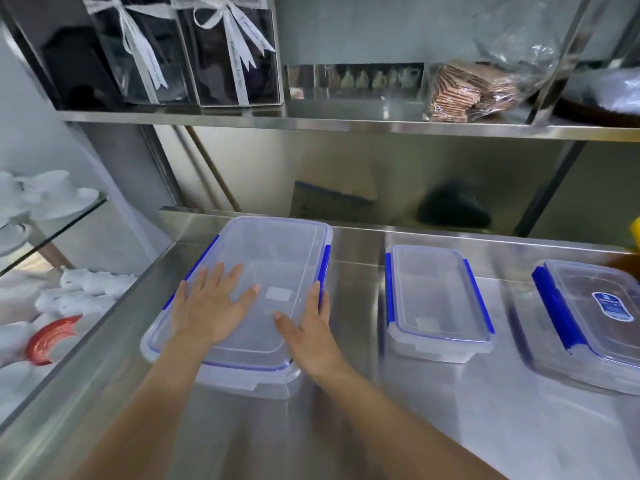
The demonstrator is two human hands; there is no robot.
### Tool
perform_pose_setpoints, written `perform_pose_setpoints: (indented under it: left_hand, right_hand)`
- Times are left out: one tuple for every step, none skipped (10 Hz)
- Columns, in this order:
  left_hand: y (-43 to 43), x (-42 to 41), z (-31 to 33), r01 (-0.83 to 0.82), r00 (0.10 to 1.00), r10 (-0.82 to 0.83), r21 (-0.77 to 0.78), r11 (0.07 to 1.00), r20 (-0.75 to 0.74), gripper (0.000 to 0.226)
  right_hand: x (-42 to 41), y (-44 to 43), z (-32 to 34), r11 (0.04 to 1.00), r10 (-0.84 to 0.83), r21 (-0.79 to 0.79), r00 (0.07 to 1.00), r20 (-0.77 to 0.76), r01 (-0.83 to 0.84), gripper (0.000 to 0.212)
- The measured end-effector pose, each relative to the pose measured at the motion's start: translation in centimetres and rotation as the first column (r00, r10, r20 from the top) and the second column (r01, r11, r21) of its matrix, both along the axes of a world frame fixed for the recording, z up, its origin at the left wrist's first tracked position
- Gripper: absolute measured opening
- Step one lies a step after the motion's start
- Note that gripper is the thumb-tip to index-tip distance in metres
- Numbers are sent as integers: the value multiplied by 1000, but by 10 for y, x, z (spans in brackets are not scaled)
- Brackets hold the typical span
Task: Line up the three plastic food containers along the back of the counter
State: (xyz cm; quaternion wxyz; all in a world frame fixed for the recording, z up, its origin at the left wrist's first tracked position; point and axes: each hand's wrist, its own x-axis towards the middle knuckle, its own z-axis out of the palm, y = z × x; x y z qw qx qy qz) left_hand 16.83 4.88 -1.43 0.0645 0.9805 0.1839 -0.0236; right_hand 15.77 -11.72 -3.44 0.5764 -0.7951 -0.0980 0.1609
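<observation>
Three clear plastic containers with blue clips sit on the steel counter (353,427). The large container (273,258) is at the left, its far end near the back wall. My left hand (211,306) lies flat on its lid, fingers spread. My right hand (311,327) presses against its right side, thumb on the lid, fingers along the blue clip. A smaller container (436,299) stands in the middle. A third container (595,320), with a blue label on its lid, is at the right, partly cut off by the frame edge.
A steel shelf (346,123) hangs above the counter, holding ribboned clear boxes (221,50) and a bag of wafers (467,91). White figurines (83,289) and a glass shelf (52,223) stand left of the counter. A yellow object (634,233) shows at the right edge.
</observation>
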Motion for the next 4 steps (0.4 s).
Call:
perform_pose_setpoints:
  left_hand:
    - [0, 0, -2, -1, 1000, 1, -8, 1000, 11, 66]
    - [-3, -4, 3, -1, 1000, 2, -31, 1000, 11, 67]
    - [-5, -7, 10, -2, 1000, 2, -28, 1000, 16, 69]
    - [-25, -4, 29, 31, 993, -28, -27, 999, 119, 70]
  right_hand:
    - [1, 0, -1, 999, 18, -46, 1000, -5, -18, 84]
    - [4, -8, 5, 982, 24, -185, 1000, -6, -25, 88]
    - [2, -27, 21, 959, 66, -280, 997, 49, -50, 81]
    - [-1, -68, 56, 969, 76, -237, 996, 41, -64, 57]
